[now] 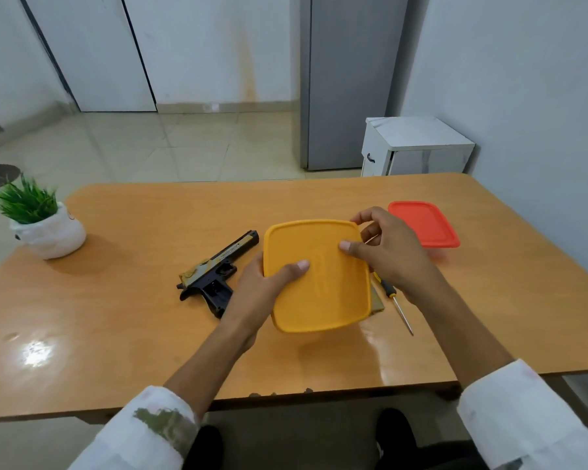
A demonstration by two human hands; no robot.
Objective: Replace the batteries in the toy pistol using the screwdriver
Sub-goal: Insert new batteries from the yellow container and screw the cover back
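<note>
A yellow-lidded container [319,293] sits in the middle of the wooden table [150,334], tilted toward me. My left hand [269,286] grips its left edge, thumb on the lid. My right hand [384,252] holds the far right corner, thumb pressing on the lid and fingers curled over the rim. The black and gold toy pistol [218,269] lies on its side just left of the container. A screwdriver [396,301] with a yellow and black handle lies to the right, partly hidden under my right hand. No batteries are visible.
A red-lidded container [425,225] stands behind my right hand. A small potted plant [38,222] in a white pot sits at the table's far left corner. Beyond the table are a tiled floor, a grey fridge [343,79] and a white cabinet [418,147].
</note>
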